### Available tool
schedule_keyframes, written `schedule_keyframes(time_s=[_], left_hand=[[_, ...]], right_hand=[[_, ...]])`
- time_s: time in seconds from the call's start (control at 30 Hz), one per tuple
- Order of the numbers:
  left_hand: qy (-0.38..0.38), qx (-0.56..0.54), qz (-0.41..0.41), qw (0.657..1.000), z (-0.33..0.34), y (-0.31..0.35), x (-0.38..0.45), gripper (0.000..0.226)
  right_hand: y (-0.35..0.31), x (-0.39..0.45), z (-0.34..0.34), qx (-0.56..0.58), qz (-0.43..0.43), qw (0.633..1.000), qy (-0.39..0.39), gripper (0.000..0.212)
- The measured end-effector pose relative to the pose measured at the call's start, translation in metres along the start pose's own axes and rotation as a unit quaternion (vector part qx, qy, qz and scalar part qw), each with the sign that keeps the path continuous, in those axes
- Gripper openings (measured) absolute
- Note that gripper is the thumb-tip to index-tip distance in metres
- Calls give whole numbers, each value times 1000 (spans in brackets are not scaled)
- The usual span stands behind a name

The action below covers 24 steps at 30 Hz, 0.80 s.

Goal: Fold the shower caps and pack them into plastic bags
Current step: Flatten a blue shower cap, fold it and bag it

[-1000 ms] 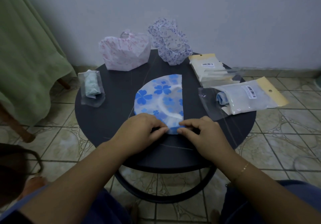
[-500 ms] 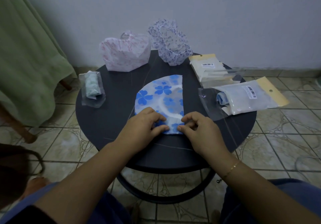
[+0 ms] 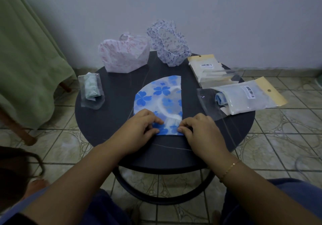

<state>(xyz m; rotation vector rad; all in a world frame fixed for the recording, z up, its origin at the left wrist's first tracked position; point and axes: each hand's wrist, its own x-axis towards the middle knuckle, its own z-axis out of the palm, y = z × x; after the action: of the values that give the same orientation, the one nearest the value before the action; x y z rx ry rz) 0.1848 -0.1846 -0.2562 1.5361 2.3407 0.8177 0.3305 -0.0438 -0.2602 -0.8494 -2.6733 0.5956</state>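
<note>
In the head view, both hands had crept further up the table since a second before, and more of the cap's near end had been turned over on itself. The left hand (image 3: 142,128) lay with its fingers curled, pinching the near-left edge of the blue-flowered shower cap (image 3: 161,96); the right hand (image 3: 200,131) pinched the near-right corner in the same way. The cap, folded into a half-round with its straight edge to the right, lay flat at the middle of the round dark table (image 3: 118,134) — its near end just inside the table's near edge.

Bare tabletop lay to the left of the cap, between it and the small bag at the left edge, and a narrower strip ran along its right side. The near rim was taken up by the wrists.

At the left edge a clear plastic bag (image 3: 91,92) held a rolled green-patterned cap. At the right edge a larger bag with a yellow header (image 3: 244,97) held a rolled blue cap, its clear flap open toward the middle. Behind it, at the far-right edge, lay a stack of bags (image 3: 207,69) — apparently empty, though the dim light made that hard to judge. Along the far edge stood two unfolded caps, a pink-printed cap (image 3: 124,54) and a purple-printed cap (image 3: 168,43).
</note>
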Motion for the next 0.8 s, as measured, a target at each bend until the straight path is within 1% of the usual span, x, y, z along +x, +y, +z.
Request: schedule_keyframes(time_s=[0.17,0.27,0.33,0.4,0.43,0.47,0.53,0.67,0.73,0.8], left_hand=[[-22,13,9,1000,-6,-5,-1,27],[-20,21,15,999,-9,-5,-1,33],[-16,51,23,998,-10,-2,-3,33],[-3,114,48,992,-9,3,-6,25],[6,150,64,987,-8,6,-7,26],[13,180,80,980,-5,8,-6,33],[29,209,105,972,1,8,-3,43],[65,232,141,960,6,10,3,40],[71,232,154,958,7,12,5,38],[73,220,158,960,7,14,6,36]], right_hand=[[0,1,-2,-11,1,1000,-9,21],[-1,1,-3,-15,-3,1000,-13,21],[0,1,-3,-21,-9,1000,-11,21],[0,0,-2,-28,-20,999,-7,21],[1,0,-2,-33,-30,999,-4,22],[1,-1,-2,-37,-41,998,-2,22],[3,-1,-2,-47,-59,997,4,23],[5,-2,-3,-76,-93,993,18,28],[5,-4,-4,-106,-125,985,46,35],[5,-7,-2,-127,-156,977,67,38]])
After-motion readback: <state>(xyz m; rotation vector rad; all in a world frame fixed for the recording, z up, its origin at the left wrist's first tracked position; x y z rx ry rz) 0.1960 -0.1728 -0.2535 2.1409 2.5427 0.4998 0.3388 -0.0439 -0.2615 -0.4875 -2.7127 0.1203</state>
